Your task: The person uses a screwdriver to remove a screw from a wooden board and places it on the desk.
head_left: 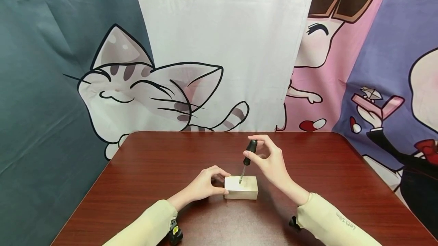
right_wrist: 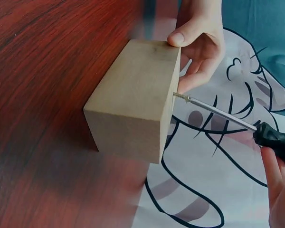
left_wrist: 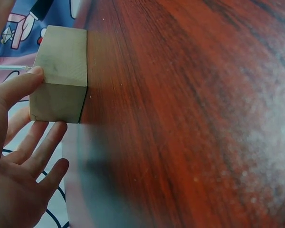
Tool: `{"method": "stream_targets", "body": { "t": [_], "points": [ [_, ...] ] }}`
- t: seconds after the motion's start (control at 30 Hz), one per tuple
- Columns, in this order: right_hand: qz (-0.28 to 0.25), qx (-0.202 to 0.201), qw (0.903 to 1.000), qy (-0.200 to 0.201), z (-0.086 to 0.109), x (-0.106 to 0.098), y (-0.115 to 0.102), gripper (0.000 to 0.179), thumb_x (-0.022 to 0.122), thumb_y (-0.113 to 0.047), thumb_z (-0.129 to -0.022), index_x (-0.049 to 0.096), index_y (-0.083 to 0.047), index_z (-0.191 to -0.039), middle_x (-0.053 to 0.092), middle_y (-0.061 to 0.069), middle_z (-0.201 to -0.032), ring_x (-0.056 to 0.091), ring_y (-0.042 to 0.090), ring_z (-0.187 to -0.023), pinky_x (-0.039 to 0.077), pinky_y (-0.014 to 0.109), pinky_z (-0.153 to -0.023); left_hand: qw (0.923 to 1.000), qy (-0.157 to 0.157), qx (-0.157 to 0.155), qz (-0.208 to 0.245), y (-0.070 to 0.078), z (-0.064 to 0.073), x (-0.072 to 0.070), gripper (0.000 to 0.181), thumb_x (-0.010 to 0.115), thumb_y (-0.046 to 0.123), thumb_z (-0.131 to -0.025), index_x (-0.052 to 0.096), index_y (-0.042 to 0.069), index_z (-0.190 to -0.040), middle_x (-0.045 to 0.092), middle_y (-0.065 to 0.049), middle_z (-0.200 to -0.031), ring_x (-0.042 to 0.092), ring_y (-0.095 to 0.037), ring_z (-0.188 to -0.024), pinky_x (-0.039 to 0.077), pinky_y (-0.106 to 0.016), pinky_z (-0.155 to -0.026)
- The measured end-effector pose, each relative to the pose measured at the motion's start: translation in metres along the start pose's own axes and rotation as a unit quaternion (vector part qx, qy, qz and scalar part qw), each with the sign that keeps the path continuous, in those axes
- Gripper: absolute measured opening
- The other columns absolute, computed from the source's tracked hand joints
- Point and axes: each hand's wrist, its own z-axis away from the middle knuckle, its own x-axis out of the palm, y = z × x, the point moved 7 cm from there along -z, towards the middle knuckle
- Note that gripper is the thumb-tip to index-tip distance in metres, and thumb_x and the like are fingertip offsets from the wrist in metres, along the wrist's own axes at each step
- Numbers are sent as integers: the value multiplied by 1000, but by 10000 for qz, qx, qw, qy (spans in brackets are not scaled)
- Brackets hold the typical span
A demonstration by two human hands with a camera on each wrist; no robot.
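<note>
A pale wooden block [head_left: 241,194] lies on the table. My left hand [head_left: 202,186] grips its left end, with the thumb [left_wrist: 26,83] at the near top edge and the fingers around the end and far side. A screwdriver [head_left: 251,148] with a black handle and a metal shaft stands over the block, leaning slightly right. My right hand [head_left: 275,164] holds its handle between thumb and fingers. In the right wrist view, the shaft's tip meets a small brass-coloured screw [right_wrist: 181,97] that sticks up from the block's top face. The part inside the wood is hidden.
The reddish-brown wooden table [head_left: 164,154] reaches back to a cloth backdrop [head_left: 219,21] printed with a cartoon cat and figures. A black wrist device [head_left: 175,232] sits at the left cuff, another black device [head_left: 294,223] under the right one.
</note>
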Motion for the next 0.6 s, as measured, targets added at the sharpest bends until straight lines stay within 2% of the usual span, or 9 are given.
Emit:
{"method": "stream_targets", "body": {
  "t": [0.13, 0.33, 0.47, 0.6],
  "points": [
    [99, -161, 9997, -122, -2, -1, 11, 46, 77, -7, -84, 62, -16, -127, 73, 9, -93, 72, 22, -73, 56, 23, -64, 10000, 8, -4, -21, 0, 0, 0, 43, 84, 22, -79, 68, 12, -117, 66, -6, -109, 71, -25, -98, 58, -40, -88],
    [-251, -407, 9951, -862, -5, 5, 12, 51, 67, -9, -93, 54, -23, -140, 73, 7, -114, 73, 14, -99, 58, 25, -83, 10000, -24, -16, 2, 0, 0, 0, 43, 84, 22, -79, 68, 13, -118, 66, -6, -109, 71, -23, -98, 58, -40, -88],
    [-706, -543, 9875, -1302, -6, 10, 11, 54, 59, -2, -96, 42, -16, -146, 69, 17, -119, 70, 12, -106, 57, 28, -89, 10000, -13, 12, -33, 0, -1, 0, 43, 84, 22, -79, 68, 13, -118, 66, -5, -108, 71, -22, -97, 58, -38, -87],
    [-932, -601, 9855, -1286, -6, 13, 12, 48, 57, 4, -96, 38, -6, -138, 67, 22, -118, 70, 11, -105, 59, 29, -85, 10000, -18, -14, -61, 0, -1, 0, 43, 84, 21, -78, 68, 13, -118, 66, -4, -108, 71, -21, -97, 58, -36, -87]
  ]
}}
